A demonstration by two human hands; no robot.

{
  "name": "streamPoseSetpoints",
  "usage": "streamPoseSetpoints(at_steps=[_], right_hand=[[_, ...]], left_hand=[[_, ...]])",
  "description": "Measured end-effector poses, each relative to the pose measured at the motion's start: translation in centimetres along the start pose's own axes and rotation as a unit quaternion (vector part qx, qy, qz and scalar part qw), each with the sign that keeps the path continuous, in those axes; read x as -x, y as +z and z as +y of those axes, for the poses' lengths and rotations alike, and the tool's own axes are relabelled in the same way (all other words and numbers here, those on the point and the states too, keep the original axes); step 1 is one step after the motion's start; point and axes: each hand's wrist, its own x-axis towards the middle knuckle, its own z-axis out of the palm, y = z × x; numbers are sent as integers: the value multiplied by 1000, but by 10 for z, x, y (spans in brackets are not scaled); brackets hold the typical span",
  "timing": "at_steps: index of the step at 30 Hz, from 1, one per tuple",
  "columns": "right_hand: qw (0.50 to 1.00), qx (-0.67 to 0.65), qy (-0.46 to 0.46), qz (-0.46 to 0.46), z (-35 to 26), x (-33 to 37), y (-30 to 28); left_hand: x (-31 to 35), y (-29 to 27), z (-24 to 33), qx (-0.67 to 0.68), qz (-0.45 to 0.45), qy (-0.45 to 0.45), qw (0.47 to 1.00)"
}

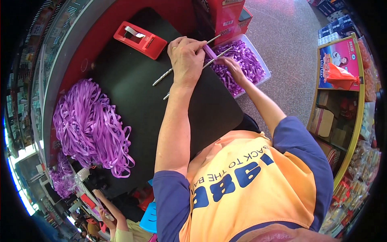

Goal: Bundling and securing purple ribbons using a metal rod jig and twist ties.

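Two long metal rods [159, 78] with spiral-grooved ends lie slantwise and side by side over the dark tabletop, their far ends above a white bin. A flat band of purple ribbon [209, 53] spans both rods. My left hand [186, 58], with a ring on one finger, reaches over the upper rod; its thumb and forefinger close on the ribbon's upper end. At the lower rod, my right hand [231, 68] has its fingers pressed together on the ribbon's other end. Its fingertips are partly hidden. Under the right hand, the white bin [264, 66] holds many short purple ribbon pieces [242, 56].
A red tape dispenser [140, 39] stands at the table's far side. A large heap of purple ribbon [90, 123] covers the left part of the black table [141, 105]. Red boxes [229, 18] rise behind the bin. Another person's arm [111, 209] shows at the lower left.
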Motion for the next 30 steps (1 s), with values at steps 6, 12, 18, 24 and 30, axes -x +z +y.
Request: streamPoseSetpoints(at_steps=[6,12,18,24,30], right_hand=[[999,20,37,-1,-91,96,-3],[998,42,-11,47,-153,122,-20],[991,-106,-22,84,-180,121,-14],[986,-128,32,100,-180,127,-7],[987,-105,-71,95,-207,115,-9]], left_hand=[[0,-2,-9,38,-10,-27,999],[-1,-2,-9,36,-22,-33,999],[0,-2,-11,40,-27,-31,998],[1,-1,-10,47,-26,-42,998],[1,-2,-11,45,-22,-45,998]])
